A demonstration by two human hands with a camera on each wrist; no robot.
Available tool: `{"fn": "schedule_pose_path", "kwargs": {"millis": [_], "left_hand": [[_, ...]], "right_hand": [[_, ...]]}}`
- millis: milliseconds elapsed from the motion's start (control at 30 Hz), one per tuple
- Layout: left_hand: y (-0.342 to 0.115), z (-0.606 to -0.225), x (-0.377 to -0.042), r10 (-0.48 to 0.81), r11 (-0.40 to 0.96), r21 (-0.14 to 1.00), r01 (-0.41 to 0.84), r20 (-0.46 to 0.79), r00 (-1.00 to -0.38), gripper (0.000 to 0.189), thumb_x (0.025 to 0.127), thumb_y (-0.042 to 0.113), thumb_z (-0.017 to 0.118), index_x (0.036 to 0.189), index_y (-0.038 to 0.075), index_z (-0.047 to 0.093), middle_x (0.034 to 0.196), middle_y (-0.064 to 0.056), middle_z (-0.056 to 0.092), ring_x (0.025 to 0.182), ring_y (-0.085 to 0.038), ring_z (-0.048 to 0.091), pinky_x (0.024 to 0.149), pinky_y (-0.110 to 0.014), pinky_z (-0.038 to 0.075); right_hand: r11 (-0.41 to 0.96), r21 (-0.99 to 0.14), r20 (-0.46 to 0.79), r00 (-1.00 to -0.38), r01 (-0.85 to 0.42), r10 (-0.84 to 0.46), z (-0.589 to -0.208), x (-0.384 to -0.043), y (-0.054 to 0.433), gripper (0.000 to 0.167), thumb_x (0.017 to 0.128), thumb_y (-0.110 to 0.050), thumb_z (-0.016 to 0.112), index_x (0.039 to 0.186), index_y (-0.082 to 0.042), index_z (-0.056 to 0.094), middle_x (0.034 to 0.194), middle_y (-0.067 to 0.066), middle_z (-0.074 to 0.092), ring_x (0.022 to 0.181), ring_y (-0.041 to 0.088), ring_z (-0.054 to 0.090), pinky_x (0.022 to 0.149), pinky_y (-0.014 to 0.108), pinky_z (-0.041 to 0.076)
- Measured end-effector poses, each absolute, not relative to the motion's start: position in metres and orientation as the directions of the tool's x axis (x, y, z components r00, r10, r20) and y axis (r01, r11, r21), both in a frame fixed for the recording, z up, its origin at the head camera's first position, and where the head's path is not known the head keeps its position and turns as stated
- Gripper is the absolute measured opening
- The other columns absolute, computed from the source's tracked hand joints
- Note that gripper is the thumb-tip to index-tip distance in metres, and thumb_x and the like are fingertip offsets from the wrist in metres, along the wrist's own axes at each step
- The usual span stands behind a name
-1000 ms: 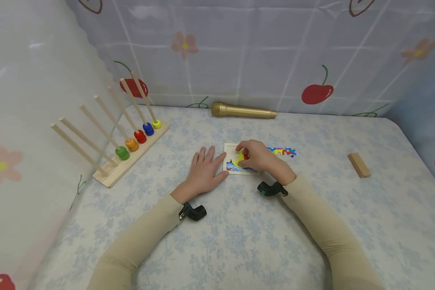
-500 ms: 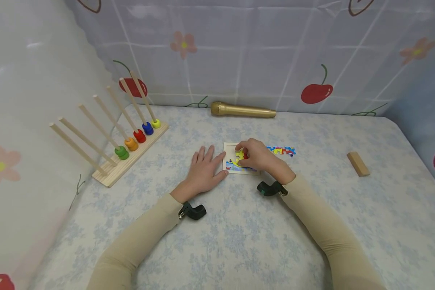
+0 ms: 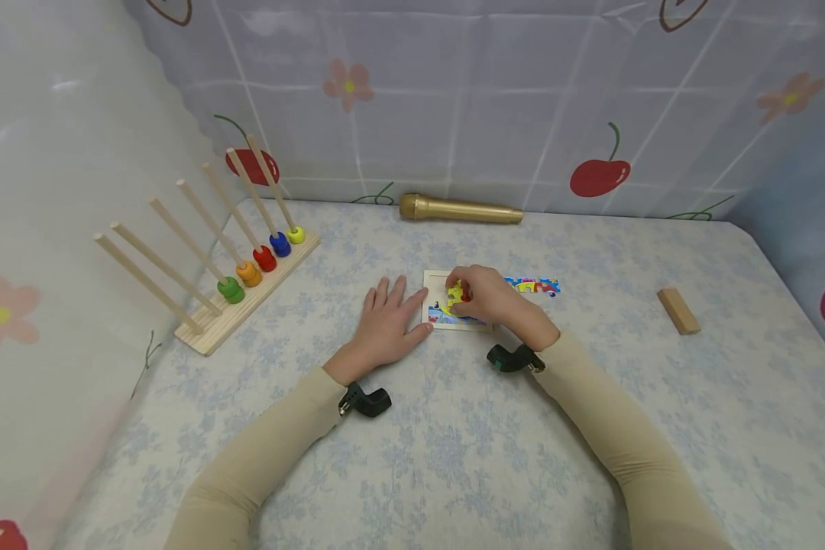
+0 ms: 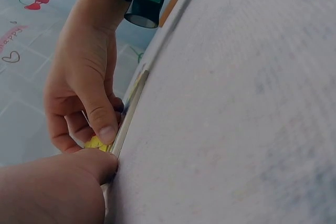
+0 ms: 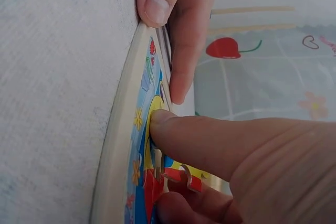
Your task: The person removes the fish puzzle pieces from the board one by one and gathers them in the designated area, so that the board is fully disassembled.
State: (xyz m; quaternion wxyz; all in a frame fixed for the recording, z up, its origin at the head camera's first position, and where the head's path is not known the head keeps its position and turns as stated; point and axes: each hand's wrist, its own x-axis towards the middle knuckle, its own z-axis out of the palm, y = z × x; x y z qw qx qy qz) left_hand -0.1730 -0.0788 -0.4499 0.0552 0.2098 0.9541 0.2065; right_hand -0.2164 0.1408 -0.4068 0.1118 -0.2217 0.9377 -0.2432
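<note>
A small wooden tray puzzle (image 3: 425,312) with a pale frame lies on the table, a blue picture strip fitted along its near side. My left hand (image 3: 383,327) lies flat with fingers spread, its thumb and index fingertips at the tray's left edge. Over the tray, my right hand (image 3: 490,296) pinches a yellow and red puzzle piece (image 5: 193,180) between thumb and fingers. In the right wrist view this piece stands tilted up from the tray, and the thumb tip covers part of the yellow area. Several joined puzzle pieces (image 3: 538,286) lie on the cloth just right of the tray, partly behind my right hand.
A wooden peg rack (image 3: 247,299) with coloured beads stands at the left. The gold toy microphone (image 3: 464,210) lies along the back by the curtain. Far to the right is a plain wooden block (image 3: 678,312). Flower-patterned cloth covers the table.
Both hands stay almost in place. The yellow piece under my right fingers has shifted slightly, with a bit more yellow showing between thumb and index finger.
</note>
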Motion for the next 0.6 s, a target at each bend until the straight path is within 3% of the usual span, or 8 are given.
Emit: {"fn": "schedule_pose_path", "kwargs": {"millis": [233, 600], "left_hand": [[-0.0786, -0.4498, -0.1725, 0.426, 0.82, 0.428, 0.381, -0.009, -0.905, 0.063, 0.103, 0.045, 0.053, 0.158, 0.019, 0.04, 0.168, -0.025, 0.02, 0.157, -0.05, 0.006, 0.124, -0.065, 0.01], [-0.0788, -0.4499, -0.1711, 0.424, 0.822, 0.421, 0.384, -0.001, -0.906, 0.062, 0.103, 0.045, 0.054, 0.158, 0.018, 0.041, 0.168, -0.025, 0.021, 0.157, -0.05, 0.007, 0.124, -0.065, 0.01]], "right_hand": [[0.777, -0.519, -0.097, -0.878, -0.357, -0.469, -0.4086, -0.2156, 0.1406, 0.033, 0.088, -0.012, 0.079, 0.117, -0.006, 0.065, 0.086, 0.009, 0.061, 0.075, 0.022, 0.051, 0.072, 0.035, 0.044], [0.774, -0.521, -0.097, -0.876, -0.359, -0.472, -0.4064, -0.2139, 0.1385, 0.033, 0.089, -0.011, 0.078, 0.118, -0.005, 0.065, 0.087, 0.01, 0.062, 0.075, 0.022, 0.051, 0.071, 0.034, 0.044]]}}
